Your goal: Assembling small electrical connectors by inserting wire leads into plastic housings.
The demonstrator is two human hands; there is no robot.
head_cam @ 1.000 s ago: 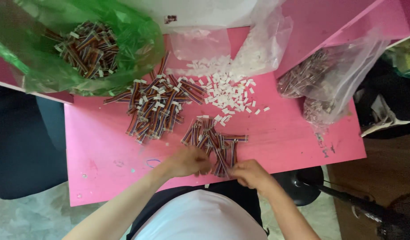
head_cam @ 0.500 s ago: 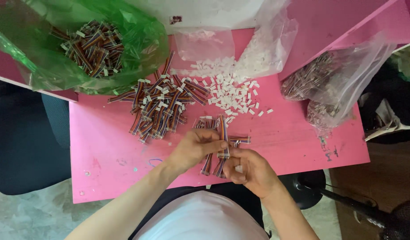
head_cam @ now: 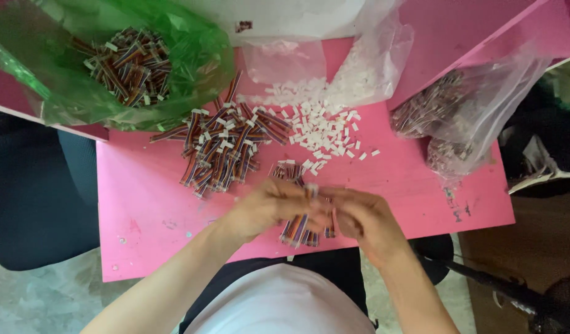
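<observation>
While you are working at the pink table (head_cam: 143,204), this is how things are lying:
Left hand (head_cam: 266,207): you are curling it around one wire piece (head_cam: 311,190) over the small wire heap (head_cam: 300,226).
Right hand (head_cam: 362,216): you are closing its fingertips on that same piece, touching your left.
Bigger wire pile (head_cam: 220,145): lying further up the table.
White connectors (head_cam: 322,127): spilling from the clear bag (head_cam: 371,55).
Green bag (head_cam: 112,62): sitting top left, holding more wires.

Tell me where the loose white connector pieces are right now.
In the head view, the white connector pieces lie scattered on the pink table, upper middle, right of the big pile of striped cables and spilling from a clear bag.
</observation>
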